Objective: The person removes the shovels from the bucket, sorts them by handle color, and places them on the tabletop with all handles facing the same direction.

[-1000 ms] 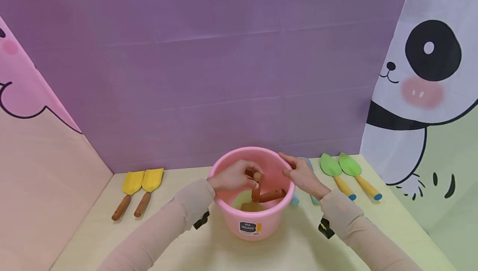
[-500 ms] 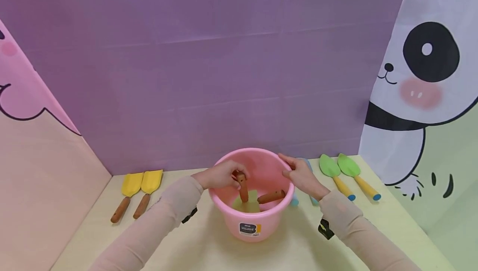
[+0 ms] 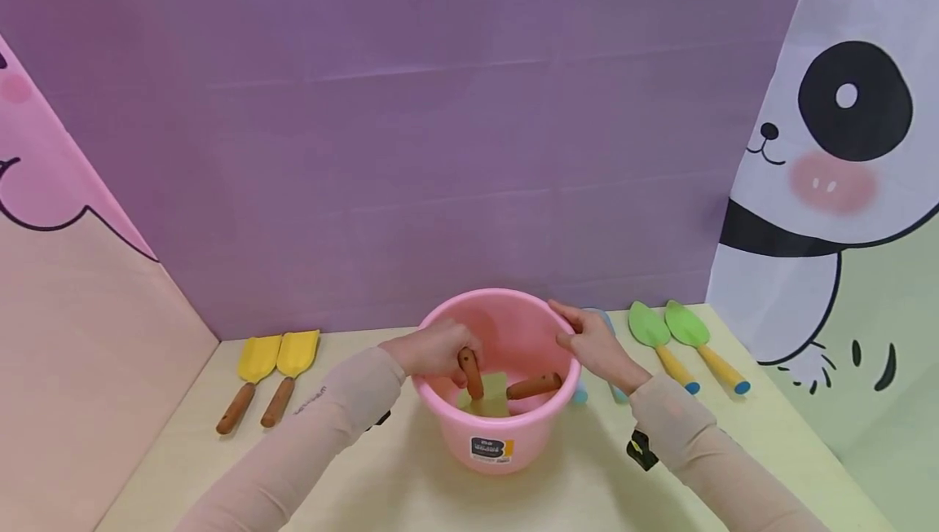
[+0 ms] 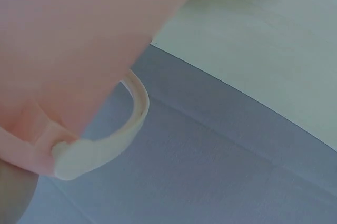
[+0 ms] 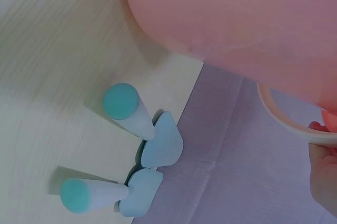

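Note:
A pink plastic bucket (image 3: 499, 438) with a label on its front stands on the table. My left hand (image 3: 440, 349) reaches over its left rim and holds the brown handle of a toy shovel (image 3: 471, 373) low inside it. That shovel's handle leans left, and its blade end is down in the bucket. Beside it lies a second brown-handled shovel (image 3: 534, 386), its handle pointing right. My right hand (image 3: 597, 350) grips the bucket's right rim, thumb on the inside. A pale carrying handle (image 4: 105, 150) hangs from the bucket in the left wrist view.
Two yellow shovels (image 3: 277, 369) with brown handles lie at the left. Two green trowels (image 3: 682, 345) with yellow handles are at the right. Two light blue toy shovels (image 5: 162, 140) sit beside the bucket, partly hidden in the head view. A purple backdrop (image 3: 469, 149) rises behind the table.
My left hand has moved left and lower inside the bucket with the shovel, whose handle now leans left. My right hand stays on the rim.

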The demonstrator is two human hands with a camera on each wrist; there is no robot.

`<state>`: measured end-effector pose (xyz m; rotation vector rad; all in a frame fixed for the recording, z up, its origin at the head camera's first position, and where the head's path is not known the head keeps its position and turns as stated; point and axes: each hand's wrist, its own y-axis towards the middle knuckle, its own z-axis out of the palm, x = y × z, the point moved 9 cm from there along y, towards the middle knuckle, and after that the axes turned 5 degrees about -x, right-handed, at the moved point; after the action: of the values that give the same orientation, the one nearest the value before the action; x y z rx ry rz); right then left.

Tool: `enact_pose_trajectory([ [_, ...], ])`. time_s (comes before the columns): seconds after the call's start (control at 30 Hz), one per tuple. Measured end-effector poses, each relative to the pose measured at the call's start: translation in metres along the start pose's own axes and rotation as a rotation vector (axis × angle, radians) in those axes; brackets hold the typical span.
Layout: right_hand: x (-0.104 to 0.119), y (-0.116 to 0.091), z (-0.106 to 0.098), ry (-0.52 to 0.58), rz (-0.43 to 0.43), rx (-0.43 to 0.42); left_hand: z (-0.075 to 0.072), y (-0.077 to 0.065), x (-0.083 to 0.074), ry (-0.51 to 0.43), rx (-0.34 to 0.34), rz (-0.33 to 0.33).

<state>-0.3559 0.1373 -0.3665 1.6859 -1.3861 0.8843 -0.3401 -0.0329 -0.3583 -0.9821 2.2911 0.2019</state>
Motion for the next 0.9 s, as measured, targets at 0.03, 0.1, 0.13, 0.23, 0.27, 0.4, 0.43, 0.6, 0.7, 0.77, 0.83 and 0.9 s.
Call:
enact_pose_trajectory([
  [0.03,0.0,0.0,0.0,-0.001,-0.002,0.0,0.0,0.0,0.0,-0.002,0.001,-0.004],
  [0.1,0.0,-0.001,0.001,0.003,-0.004,-0.003,0.001,-0.002,-0.001,-0.006,0.008,-0.005],
  [0.13,0.001,-0.001,0.001,0.004,-0.01,0.0,0.001,-0.002,-0.002,0.0,0.011,0.001],
  [0.23,0.001,-0.001,0.003,0.013,-0.018,0.01,0.001,-0.005,-0.004,0.025,0.025,0.016],
  [0.27,0.001,-0.001,0.004,0.019,-0.017,0.012,0.001,-0.006,-0.005,0.041,0.03,0.021],
  [0.4,0.001,0.0,0.002,0.025,-0.008,0.006,-0.005,-0.009,-0.011,0.1,0.031,0.042],
  [0.43,0.001,0.0,0.001,0.027,-0.008,0.004,-0.008,-0.009,-0.013,0.114,0.024,0.043],
  [0.6,0.002,0.001,0.001,0.012,-0.024,0.002,-0.021,-0.015,-0.02,0.157,-0.033,0.068],
  [0.7,0.002,0.001,0.0,0.007,-0.023,-0.008,-0.03,-0.022,-0.024,0.186,-0.093,0.123],
  [0.77,0.001,0.001,0.0,0.0,-0.022,-0.013,-0.037,-0.027,-0.027,0.194,-0.143,0.161],
  [0.83,0.001,0.002,-0.001,-0.004,-0.021,-0.017,-0.043,-0.034,-0.03,0.205,-0.2,0.208],
  [0.9,0.001,0.002,-0.001,-0.01,-0.017,-0.02,-0.047,-0.041,-0.031,0.181,-0.249,0.238],
])
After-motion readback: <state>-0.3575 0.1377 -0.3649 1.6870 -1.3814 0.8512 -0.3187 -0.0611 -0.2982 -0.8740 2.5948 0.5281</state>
